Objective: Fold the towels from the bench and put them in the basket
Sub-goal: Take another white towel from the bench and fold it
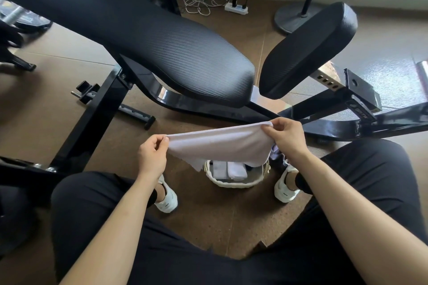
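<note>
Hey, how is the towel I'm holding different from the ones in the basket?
The held towel is spread wide in the air, pinched by the left hand and right hand; the folded towels lie compact inside the basket. The held towel is white; the folded towels are white and grey. Both are plain cloth.

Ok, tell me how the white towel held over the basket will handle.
Probably floppy: the white towel sags between the left hand and right hand, with a corner hanging toward the basket. Likely light, since pinching fingers alone hold it up. If one hand lets go, it would probably drape down rather than keep shape.
</note>
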Demonstrator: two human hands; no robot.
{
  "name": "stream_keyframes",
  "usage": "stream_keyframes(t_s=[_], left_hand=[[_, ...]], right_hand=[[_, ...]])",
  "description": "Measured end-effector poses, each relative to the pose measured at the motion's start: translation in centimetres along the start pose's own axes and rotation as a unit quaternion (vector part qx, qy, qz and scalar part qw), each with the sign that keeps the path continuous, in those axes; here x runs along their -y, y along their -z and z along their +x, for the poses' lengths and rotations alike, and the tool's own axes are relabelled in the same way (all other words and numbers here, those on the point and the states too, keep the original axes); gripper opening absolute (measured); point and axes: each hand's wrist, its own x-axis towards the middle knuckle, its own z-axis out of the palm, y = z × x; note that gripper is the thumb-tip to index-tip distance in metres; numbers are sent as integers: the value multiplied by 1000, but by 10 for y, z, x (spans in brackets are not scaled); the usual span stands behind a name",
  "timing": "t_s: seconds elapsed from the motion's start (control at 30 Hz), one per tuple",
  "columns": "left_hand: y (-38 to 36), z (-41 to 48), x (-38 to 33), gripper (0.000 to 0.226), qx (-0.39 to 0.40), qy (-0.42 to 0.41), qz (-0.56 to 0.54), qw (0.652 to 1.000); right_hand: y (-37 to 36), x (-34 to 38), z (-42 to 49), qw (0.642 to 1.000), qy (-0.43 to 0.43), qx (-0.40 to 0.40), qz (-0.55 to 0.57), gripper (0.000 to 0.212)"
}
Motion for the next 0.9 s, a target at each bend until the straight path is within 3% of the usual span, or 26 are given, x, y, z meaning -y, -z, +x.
stream_keyframes(t_s=[0.33, 0.63, 0.9], left_hand=[[-8, -6, -2, 12, -1, 14, -24, 1000], [-24, -31, -27, 9, 82, -13, -66, 994], [-40, -54, -39, 13, 143, -91, -65, 983]], right_hand=[[-12, 2, -5, 998, -42, -35, 6, 10], [-37, 19, -32, 999, -22, 28, 0, 23], [-64, 24, -61, 990, 52, 133, -15, 17]])
